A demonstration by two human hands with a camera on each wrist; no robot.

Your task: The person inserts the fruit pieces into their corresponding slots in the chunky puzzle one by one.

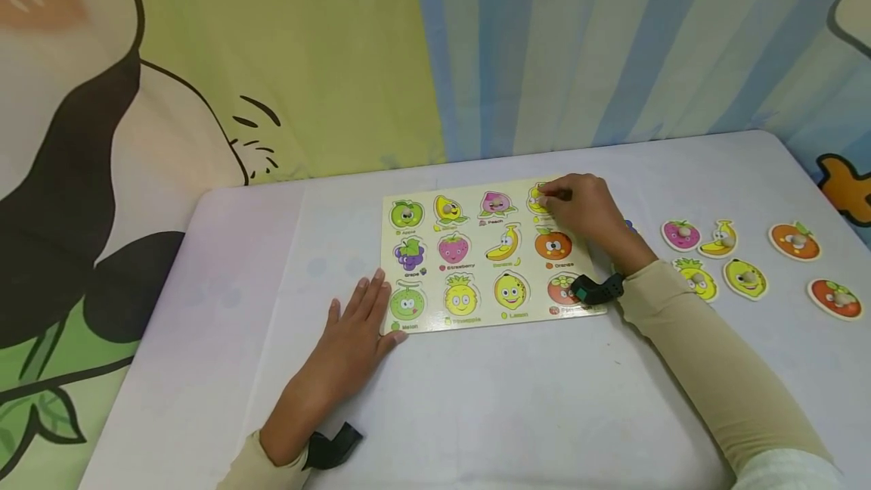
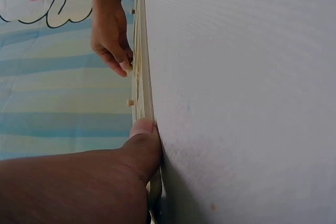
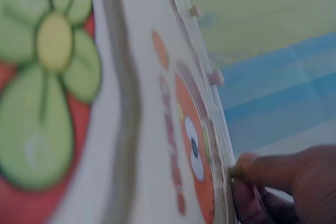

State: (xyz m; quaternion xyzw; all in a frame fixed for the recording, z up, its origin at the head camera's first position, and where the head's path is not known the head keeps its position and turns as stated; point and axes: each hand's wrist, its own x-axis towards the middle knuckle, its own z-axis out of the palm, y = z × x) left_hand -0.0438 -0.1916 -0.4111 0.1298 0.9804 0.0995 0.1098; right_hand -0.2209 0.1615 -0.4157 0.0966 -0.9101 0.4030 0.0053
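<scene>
A wooden fruit puzzle board (image 1: 488, 286) lies on the table, printed with rows of fruit pictures and names. At its top right corner my right hand (image 1: 588, 206) pinches the small knob (image 3: 235, 172) of a yellow fruit piece (image 1: 534, 200), which sits over its picture there; the fingers partly hide it. My left hand (image 1: 347, 346) rests with fingers extended at the board's lower left, thumb (image 2: 142, 129) on the edge. Knobbed pieces sit in the top row: a green apple (image 1: 406, 214), a yellow pear-shaped fruit (image 1: 449, 209) and a pink peach (image 1: 496, 204).
Loose knobbed pieces lie right of the board: strawberry (image 1: 680, 234), banana (image 1: 719, 240), pineapple (image 1: 697, 280), lemon (image 1: 746, 280), orange (image 1: 795, 240) and a red fruit (image 1: 835, 299). A purple piece (image 1: 630, 226) is mostly hidden behind the right wrist. A printed curtain (image 1: 340, 59) hangs behind the table.
</scene>
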